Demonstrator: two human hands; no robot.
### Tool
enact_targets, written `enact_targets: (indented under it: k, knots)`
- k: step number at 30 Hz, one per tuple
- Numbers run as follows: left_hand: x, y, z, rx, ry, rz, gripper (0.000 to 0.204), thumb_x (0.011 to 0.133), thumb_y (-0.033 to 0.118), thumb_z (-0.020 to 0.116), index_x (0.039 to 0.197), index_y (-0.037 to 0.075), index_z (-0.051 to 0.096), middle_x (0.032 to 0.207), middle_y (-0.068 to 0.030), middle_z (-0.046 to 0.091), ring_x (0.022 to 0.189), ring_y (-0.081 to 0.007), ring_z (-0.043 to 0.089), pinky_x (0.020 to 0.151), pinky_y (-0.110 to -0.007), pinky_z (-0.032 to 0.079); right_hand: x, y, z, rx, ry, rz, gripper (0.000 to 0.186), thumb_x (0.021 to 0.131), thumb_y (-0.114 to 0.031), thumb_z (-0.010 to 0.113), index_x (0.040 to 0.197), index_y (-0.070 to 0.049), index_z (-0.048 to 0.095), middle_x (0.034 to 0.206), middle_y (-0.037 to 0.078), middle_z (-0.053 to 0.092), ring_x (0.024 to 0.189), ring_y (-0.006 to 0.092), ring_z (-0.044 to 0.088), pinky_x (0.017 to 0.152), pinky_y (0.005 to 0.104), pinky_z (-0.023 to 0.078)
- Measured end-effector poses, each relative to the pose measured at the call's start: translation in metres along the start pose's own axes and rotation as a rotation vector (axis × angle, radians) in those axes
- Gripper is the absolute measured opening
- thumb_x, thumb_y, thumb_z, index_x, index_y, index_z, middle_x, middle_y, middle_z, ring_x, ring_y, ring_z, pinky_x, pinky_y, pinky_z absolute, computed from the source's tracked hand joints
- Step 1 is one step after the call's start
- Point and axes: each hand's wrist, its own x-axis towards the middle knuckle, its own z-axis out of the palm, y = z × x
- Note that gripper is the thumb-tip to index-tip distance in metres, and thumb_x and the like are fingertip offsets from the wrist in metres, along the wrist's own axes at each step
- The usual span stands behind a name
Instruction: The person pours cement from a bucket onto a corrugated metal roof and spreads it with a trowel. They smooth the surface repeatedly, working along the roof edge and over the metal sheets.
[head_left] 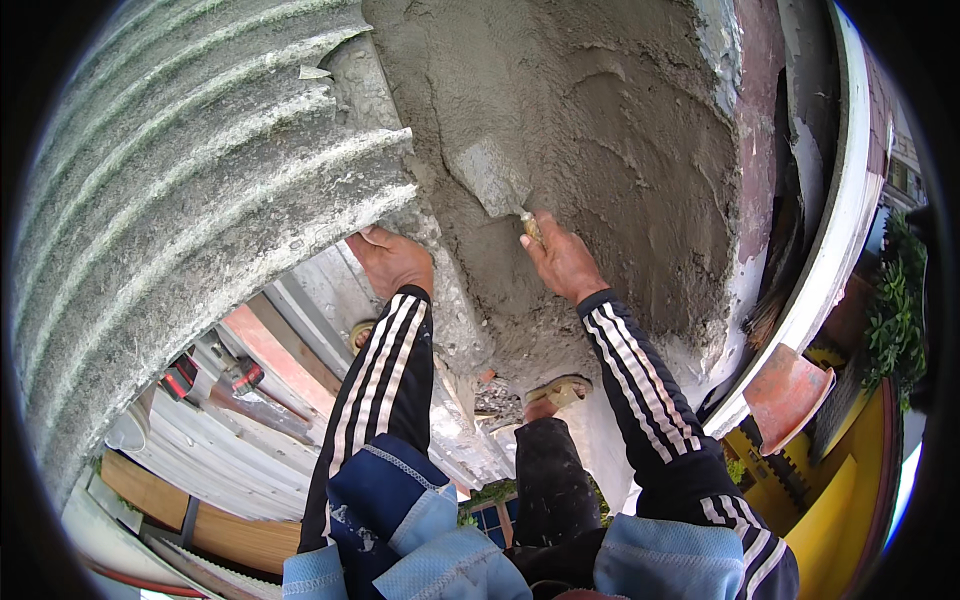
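Observation:
My right hand (pixel 568 262) is closed round the short handle of a trowel (pixel 490 178). The trowel's cement-smeared blade lies flat on wet grey mortar (pixel 640 170), pointing away from me. My left hand (pixel 396 264) is at the lower edge of a corrugated roofing sheet (pixel 230 170), beside a rough concrete ledge (pixel 455 300). It holds no tool that I can see. The fingertips of that hand are hidden at the sheet's edge, so its grip is unclear. Around the blade the mortar looks smoothed; to the right it is ridged.
My sandalled foot (pixel 558 393) stands just below the mortar. Red-and-black power tools (pixel 245 375) lie at the lower left near wooden boards (pixel 240 535). An orange bucket-like container (pixel 788 398) is at the right, beyond a white curved edge (pixel 815 290). Green leaves (pixel 897 310) show past it.

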Motion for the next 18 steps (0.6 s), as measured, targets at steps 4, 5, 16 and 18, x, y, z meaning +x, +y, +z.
enact_targets:
  k: [4,5,16,18]
  knots:
    - [-0.007,0.009,-0.002,0.019,-0.004,-0.05,0.068,0.115,0.056,0.024,0.167,0.017,0.046,0.147,-0.0221,0.069,0.128,-0.0455,0.069,0.107,-0.053,0.054,-0.087,0.055,0.065,-0.018,-0.014,0.072,0.053,0.111,-0.034,0.061,0.154,-0.005,0.048,0.129,0.031,0.071,0.116,0.0519,0.07,0.096,0.058,0.057]
    - [-0.008,0.008,-0.001,0.031,0.001,-0.05,0.068,0.115,0.056,0.025,0.167,0.018,0.046,0.145,-0.0217,0.07,0.127,-0.0454,0.069,0.108,-0.052,0.054,-0.111,0.068,0.08,-0.027,-0.031,0.11,0.053,0.111,-0.034,0.06,0.155,-0.006,0.047,0.131,0.031,0.07,0.115,0.0512,0.071,0.096,0.0586,0.057]
    - [0.005,-0.011,0.02,0.052,0.128,0.048,0.068,0.116,0.052,0.029,0.156,0.005,0.058,0.147,-0.024,0.068,0.134,-0.0447,0.065,0.115,-0.051,0.05,-0.132,0.061,0.11,0.156,0.103,0.121,0.043,0.108,-0.031,0.062,0.141,-0.006,0.052,0.123,0.027,0.072,0.111,0.0491,0.072,0.095,0.0591,0.057]
    - [0.004,-0.014,0.022,-0.025,0.115,0.096,0.069,0.117,0.05,0.026,0.154,0.002,0.059,0.148,-0.0254,0.067,0.134,-0.0453,0.065,0.116,-0.051,0.05,-0.131,0.062,0.117,0.15,0.1,0.123,0.04,0.108,-0.031,0.063,0.138,-0.007,0.052,0.121,0.026,0.071,0.11,0.0489,0.072,0.094,0.0587,0.057]
